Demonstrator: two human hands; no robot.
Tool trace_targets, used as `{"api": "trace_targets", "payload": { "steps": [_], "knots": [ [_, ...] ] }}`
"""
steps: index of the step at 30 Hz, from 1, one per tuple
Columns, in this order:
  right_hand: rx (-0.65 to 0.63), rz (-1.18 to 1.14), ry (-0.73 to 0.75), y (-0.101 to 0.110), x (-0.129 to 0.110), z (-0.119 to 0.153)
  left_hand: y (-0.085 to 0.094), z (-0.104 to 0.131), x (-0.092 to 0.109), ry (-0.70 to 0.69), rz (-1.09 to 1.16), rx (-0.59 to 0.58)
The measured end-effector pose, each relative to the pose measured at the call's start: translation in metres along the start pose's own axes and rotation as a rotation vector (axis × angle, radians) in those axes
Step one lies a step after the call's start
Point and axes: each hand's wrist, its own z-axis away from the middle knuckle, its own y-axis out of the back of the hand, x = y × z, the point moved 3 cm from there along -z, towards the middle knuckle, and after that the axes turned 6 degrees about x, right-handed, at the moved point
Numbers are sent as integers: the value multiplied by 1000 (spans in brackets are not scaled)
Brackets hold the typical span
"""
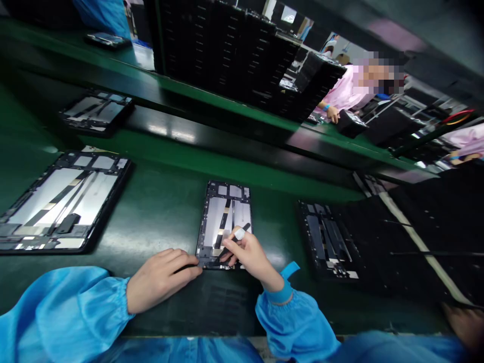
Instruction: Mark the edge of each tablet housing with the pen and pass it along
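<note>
An opened tablet lies on the green bench in front of me, its inner side up, showing a silver plate and a dark flex cable. My left hand rests at its lower left corner, fingers stretched out and the tips touching the edge. In my right hand is a slim black tool that looks like tweezers, pinched between thumb and fingers. Its lower end points at the tablet's lower part, where my fingers partly hide the contact. A white cover sits on one right finger.
Another opened tablet lies to the left, and a third to the right beside black material. Behind runs a raised dark ledge with one more tablet. Black stacked trays stand farther back, near a person in pink.
</note>
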Motion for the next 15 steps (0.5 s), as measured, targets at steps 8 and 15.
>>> {"api": "trace_targets", "payload": {
  "steps": [8,15],
  "knots": [
    [-86,66,-45,-11,6,-10,-2,1,-4,-10,-39,42],
    [-83,83,-28,-11,6,-8,-4,3,-4,-3,-42,30]
  ]
}}
